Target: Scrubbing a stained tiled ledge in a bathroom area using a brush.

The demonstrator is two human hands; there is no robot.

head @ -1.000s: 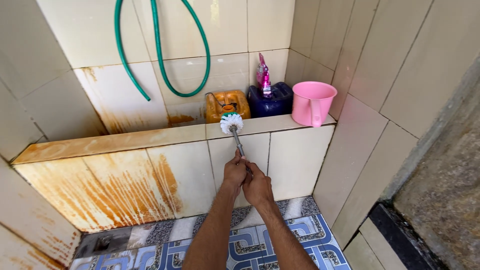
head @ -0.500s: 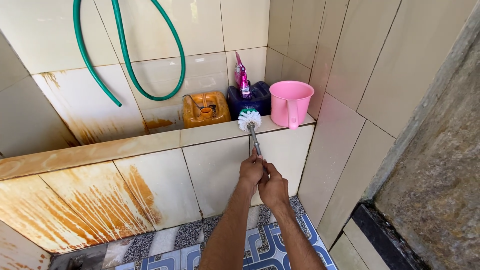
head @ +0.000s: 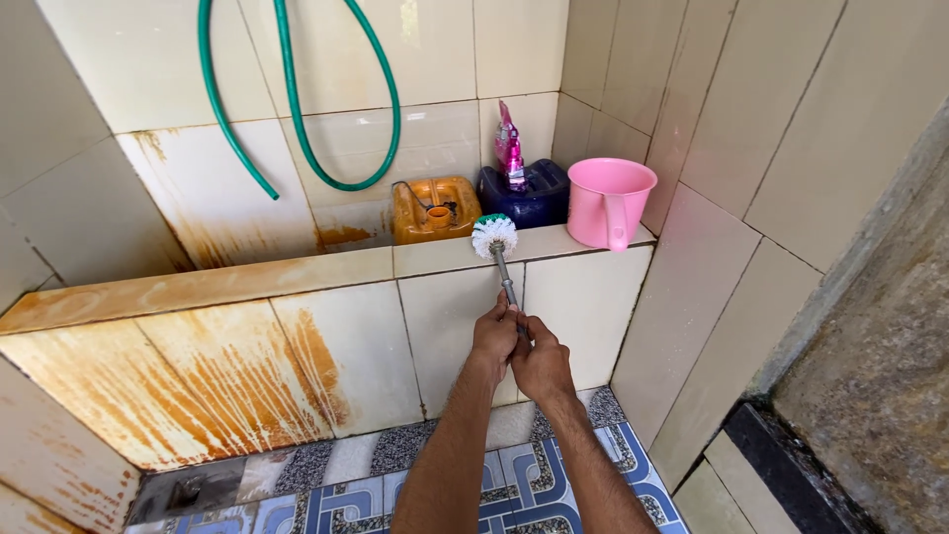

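Observation:
Both hands grip the grey handle of a toilet brush (head: 505, 279). My left hand (head: 493, 336) is higher on the handle, my right hand (head: 542, 364) just below it. The brush's white bristle head with a green collar (head: 493, 235) rests against the top edge of the tiled basin wall (head: 297, 272). The wall's front tiles carry orange rust streaks on the left.
On the ledge stand an orange jerrycan (head: 436, 209), a dark blue jerrycan (head: 534, 198) with a pink bottle (head: 509, 148) on it, and a pink jug (head: 608, 203). A green hose (head: 297, 119) hangs on the back wall. Patterned blue floor tiles (head: 514, 485) lie below.
The brush head stays on the ledge edge, having shifted right along it since a second ago. The view swung right, then back slightly left.

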